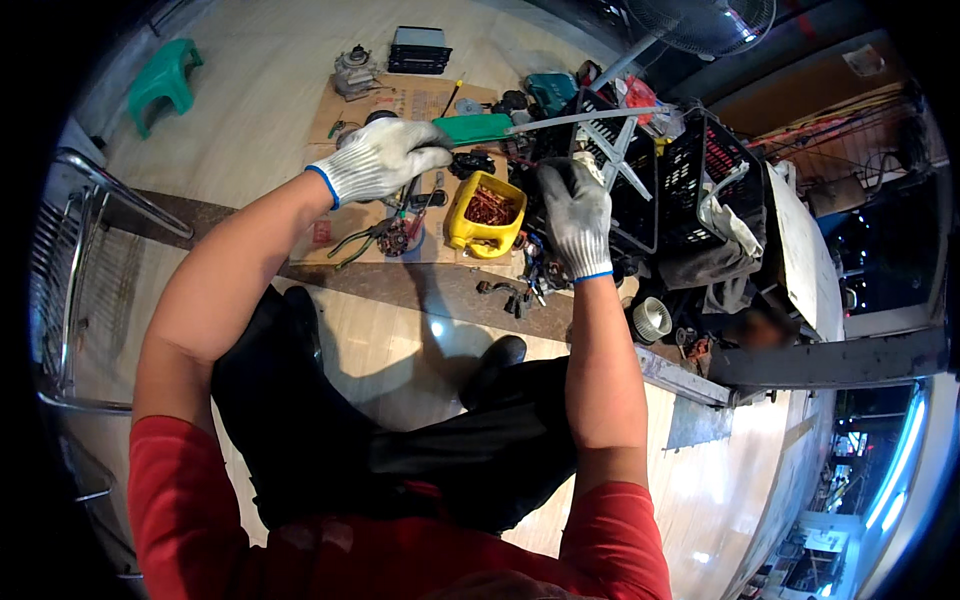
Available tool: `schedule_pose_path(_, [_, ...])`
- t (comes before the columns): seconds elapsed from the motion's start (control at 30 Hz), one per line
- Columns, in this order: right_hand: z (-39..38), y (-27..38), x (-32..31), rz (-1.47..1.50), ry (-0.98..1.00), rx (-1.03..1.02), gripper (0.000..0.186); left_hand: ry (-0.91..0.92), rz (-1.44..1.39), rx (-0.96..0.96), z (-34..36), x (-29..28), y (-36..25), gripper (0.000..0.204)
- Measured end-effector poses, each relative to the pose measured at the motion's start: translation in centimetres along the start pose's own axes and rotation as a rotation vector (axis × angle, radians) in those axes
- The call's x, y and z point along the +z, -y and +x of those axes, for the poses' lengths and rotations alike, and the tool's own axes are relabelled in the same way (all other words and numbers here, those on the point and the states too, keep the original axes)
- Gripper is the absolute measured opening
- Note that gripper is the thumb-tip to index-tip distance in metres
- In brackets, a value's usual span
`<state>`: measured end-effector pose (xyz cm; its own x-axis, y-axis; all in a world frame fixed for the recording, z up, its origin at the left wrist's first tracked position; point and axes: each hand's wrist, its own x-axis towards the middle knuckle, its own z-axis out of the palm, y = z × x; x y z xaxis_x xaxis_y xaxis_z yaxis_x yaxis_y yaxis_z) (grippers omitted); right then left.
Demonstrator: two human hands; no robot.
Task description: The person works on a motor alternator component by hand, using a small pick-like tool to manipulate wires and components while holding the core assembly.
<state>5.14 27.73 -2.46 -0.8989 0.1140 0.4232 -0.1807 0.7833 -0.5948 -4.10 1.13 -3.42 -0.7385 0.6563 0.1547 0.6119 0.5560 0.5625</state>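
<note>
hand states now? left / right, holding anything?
Left hand: gloved, closed around a green-handled tool.
Right hand: gloved, fingers curled at the black crate; cannot tell what it grips.

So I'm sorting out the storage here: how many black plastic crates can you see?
2. One black crate sits right behind the right hand, with white strips lying across it; the other black crate stands beside it to the right. Clutter may hide more.
</note>
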Motion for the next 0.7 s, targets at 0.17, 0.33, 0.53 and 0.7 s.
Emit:
schedule_pose_path(0.17, [-0.4,1.1,0.7,0.079,0.068,0.039,0.025,-0.033,-0.089,0.057,0.1,0.5,-0.2,0.042])
schedule_pose_path(0.33, [-0.4,0.9,1.1,0.143,0.09,0.045,0.025,-0.011,-0.055,0.15,-0.2,0.6,-0.4,0.037])
schedule_pose_path(0.53, [-0.3,1.1,1.7,0.327,0.129,0.135,0.024,-0.084,0.064,0.215,-0.7,1.3,-0.8,0.033])
schedule_pose_path(0.7, [-0.3,1.4,1.5,0.456,0.171,0.297,0.026,-0.167,0.365,0.321,-0.8,1.6,-1.5,0.031])
